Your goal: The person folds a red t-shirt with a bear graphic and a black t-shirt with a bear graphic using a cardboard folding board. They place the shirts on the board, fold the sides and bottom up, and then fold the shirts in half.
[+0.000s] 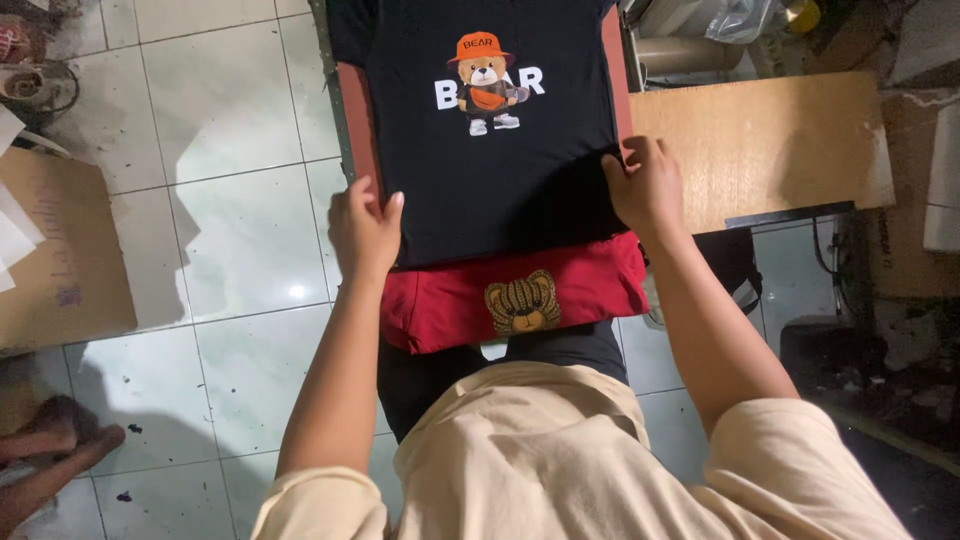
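- Pinching the lower edge of the black shirt (495, 150) on both sides — left hand (362, 228) closed on the left hem corner, thumb up along the cloth; right hand (645, 185) curled shut on the right hem corner.
- Lying flat and face up over a reddish board (352, 120), with a printed cartoon bear in an orange cap and white letters at chest height, well above both hands.
- Peeking out just below the hem: a red garment (440, 305) with a gold-brown bear-head patch (521, 302), hanging toward the person's body.
- Likely to go wrong — an uneven pull from one hand could skew the shirt on the board and wrinkle the printed area; cause would be one corner gripped tighter or drawn further than the other.
- Also at risk: dragging the red garment along with the black one, since the two overlap right at the hem.
- Resting just right of the board, touching the right hand's side: a bare plywood panel (770, 145), no marks on it.
- At far left on the tiled floor (230, 210): a flat brown cardboard sheet (60, 260) with faint purple print, too blurred to make out.
- Top right: clear plastic wrapping (740, 18) and a tan roll (690, 52), unlabelled as far as can be told.
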